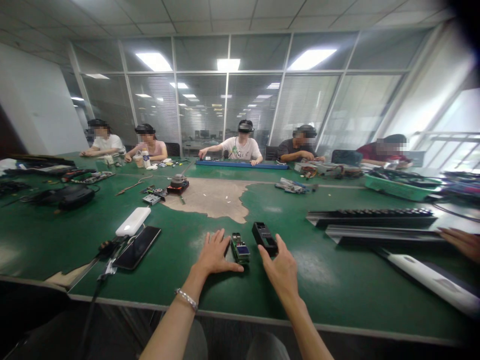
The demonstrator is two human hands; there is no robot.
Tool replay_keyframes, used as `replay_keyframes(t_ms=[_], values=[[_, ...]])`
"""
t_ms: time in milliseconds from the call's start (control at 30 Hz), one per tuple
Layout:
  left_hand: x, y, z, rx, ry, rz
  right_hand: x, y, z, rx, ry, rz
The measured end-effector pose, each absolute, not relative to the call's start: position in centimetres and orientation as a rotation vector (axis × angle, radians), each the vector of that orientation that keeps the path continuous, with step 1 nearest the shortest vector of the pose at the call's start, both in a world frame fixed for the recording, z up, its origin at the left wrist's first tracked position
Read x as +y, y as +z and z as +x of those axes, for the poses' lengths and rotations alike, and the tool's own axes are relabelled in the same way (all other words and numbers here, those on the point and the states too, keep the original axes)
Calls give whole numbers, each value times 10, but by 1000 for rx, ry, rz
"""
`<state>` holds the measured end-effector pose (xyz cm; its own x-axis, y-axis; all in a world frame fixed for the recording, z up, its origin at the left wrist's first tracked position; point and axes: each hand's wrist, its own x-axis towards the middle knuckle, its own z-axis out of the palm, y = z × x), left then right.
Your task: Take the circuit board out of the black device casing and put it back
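Observation:
A small green circuit board point(240, 248) with a little screen lies on the green table in front of me. My left hand point(216, 255) rests just left of it, fingers spread, thumb reaching toward the board's near end. Right of the board is a black plastic casing point(263, 236), its hollow side up. My right hand point(280, 262) is beside the casing, thumb and fingers apart around its near right end. Whether the fingertips touch the casing is hard to tell. A dark object partly shows under the left fingers.
A black phone point(137, 247) and a white power bank point(133, 221) with cables lie at the left. Long dark metal rails point(390, 235) and a white power strip point(431, 280) are at the right, near another person's hand point(461, 243). Several people sit across the table.

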<state>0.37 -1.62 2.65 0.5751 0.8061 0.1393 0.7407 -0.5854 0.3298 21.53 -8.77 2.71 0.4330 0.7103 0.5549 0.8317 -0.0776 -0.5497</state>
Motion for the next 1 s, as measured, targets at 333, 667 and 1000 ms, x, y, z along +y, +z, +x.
replay_keyframes(t_ms=[333, 667, 1000], values=[[-18, 28, 3, 1272, 410, 2581, -94, -4, 245, -1310, -211, -1980], [-17, 29, 4, 1283, 378, 2594, -92, -14, 245, -1344, -356, -1937], [-16, 27, 4, 1284, 405, 2597, -97, -9, 243, -1364, -302, -1963]])
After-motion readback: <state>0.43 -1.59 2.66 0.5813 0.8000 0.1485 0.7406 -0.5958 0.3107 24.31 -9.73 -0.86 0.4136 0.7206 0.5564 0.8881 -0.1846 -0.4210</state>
